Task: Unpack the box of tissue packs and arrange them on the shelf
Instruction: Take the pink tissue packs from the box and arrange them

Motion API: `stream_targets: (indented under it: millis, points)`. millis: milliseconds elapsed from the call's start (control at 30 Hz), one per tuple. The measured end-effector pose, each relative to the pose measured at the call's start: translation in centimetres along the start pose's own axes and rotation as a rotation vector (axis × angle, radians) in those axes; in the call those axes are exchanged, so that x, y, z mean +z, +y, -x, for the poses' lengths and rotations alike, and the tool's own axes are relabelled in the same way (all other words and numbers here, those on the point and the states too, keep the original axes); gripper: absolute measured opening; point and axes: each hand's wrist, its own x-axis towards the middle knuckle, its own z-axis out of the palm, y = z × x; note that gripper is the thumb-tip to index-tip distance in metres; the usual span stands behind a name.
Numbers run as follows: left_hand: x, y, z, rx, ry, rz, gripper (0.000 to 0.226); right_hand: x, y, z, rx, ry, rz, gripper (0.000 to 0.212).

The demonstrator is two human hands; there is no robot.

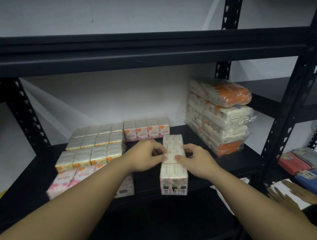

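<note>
Since film-wrapped, tissue bundle (173, 166) likely light, squashy, wrap slick; best gripped on long side walls, not top film. Bundle lies lengthwise on black shelf (200, 136), mid-shelf, front end at edge, apart from pink and yellow packs (93, 150) to left. Left hand (146, 157) and right hand (195, 159) flank bundle middle; fingertips pinched onto top face from both sides, thumbs underneath hidden.

Head view, close above shelf (200, 134)
</note>
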Motion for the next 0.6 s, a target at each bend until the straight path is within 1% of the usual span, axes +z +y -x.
stream_targets:
  millis: [67, 100, 167, 233, 300, 433, 500, 600]
  points:
    - [-0.1, -0.4, -1.4, -0.010, -0.007, -0.038, 0.032, 0.5, -0.1, 1.5, 0.008, -0.009, 0.002, 0.050]
    - [-0.1, -0.5, -2.2, -0.011, -0.022, -0.060, 0.036, 1.0, -0.2, 2.1, -0.002, 0.000, 0.039, 0.056]
    - [0.3, -0.3, -4.0, -0.001, -0.074, -0.126, 0.041, 2.0, -0.6, 3.1, -0.015, 0.011, 0.165, 0.074]
    - [0.8, -0.1, -5.3, 0.011, -0.118, -0.201, 0.044, 2.8, -0.9, 3.6, -0.011, 0.004, 0.221, 0.092]
    - [1.1, -0.2, -5.8, 0.022, -0.132, -0.239, 0.046, 2.5, -0.8, 3.6, -0.005, 0.005, 0.204, 0.100]
    - [0.7, -1.0, -4.9, 0.016, -0.091, -0.289, 0.050, -0.5, 1.2, 3.1, 0.057, -0.003, 0.157, 0.113]
    - [0.1, -1.6, -3.9, -0.015, -0.068, -0.322, 0.053, -2.0, 2.6, 2.6, 0.093, 0.060, 0.134, 0.111]
    - [-0.6, -2.1, -2.3, -0.034, -0.027, -0.418, 0.058, -3.5, 3.9, 1.2, 0.126, 0.169, 0.081, 0.096]
